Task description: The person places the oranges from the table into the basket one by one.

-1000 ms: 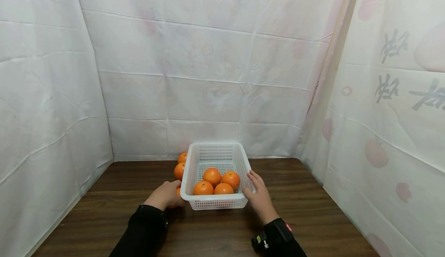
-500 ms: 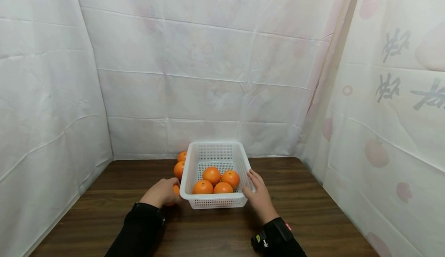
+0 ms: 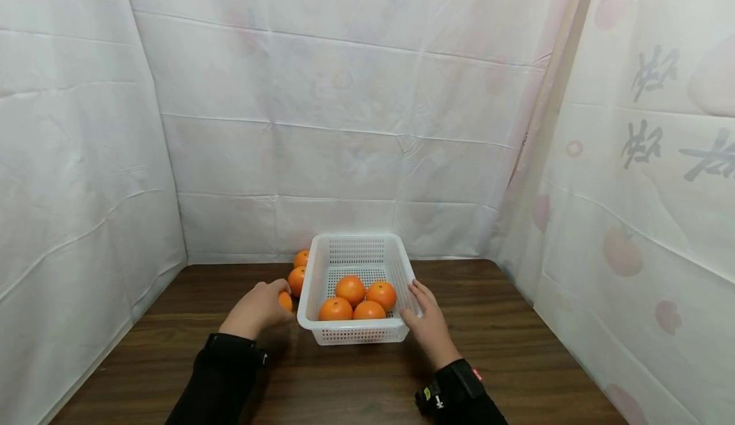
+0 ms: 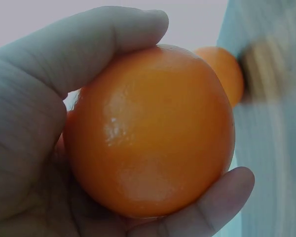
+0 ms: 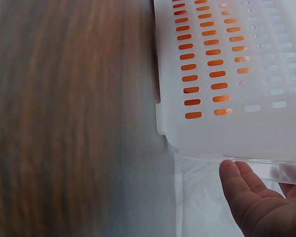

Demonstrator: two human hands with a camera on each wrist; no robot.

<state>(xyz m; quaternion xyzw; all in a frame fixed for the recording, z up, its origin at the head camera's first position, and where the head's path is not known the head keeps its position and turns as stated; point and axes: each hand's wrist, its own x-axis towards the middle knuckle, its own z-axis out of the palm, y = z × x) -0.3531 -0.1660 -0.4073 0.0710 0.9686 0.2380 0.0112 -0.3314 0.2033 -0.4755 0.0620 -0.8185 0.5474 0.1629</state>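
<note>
My left hand (image 3: 256, 309) grips an orange (image 4: 153, 133), thumb and fingers curled round its sides, just left of the white plastic basket (image 3: 363, 334). In the head view most of this fruit is hidden by the hand. My right hand (image 3: 429, 324) rests against the basket's right rim near the front corner, with its fingers fairly straight. Fingertips (image 5: 229, 170) touch the rim in the right wrist view. Several oranges (image 3: 350, 290) lie inside the basket, toward its front.
Two more oranges (image 3: 296, 281) sit along the basket's left side, partly hidden by its rim. All of this stands on a dark wooden table (image 3: 494, 342). White cloth (image 3: 339, 125) hangs behind and at both sides.
My left hand has moved left, away from the basket's side, with the orange in its grip. The right hand and the basket have stayed in place.
</note>
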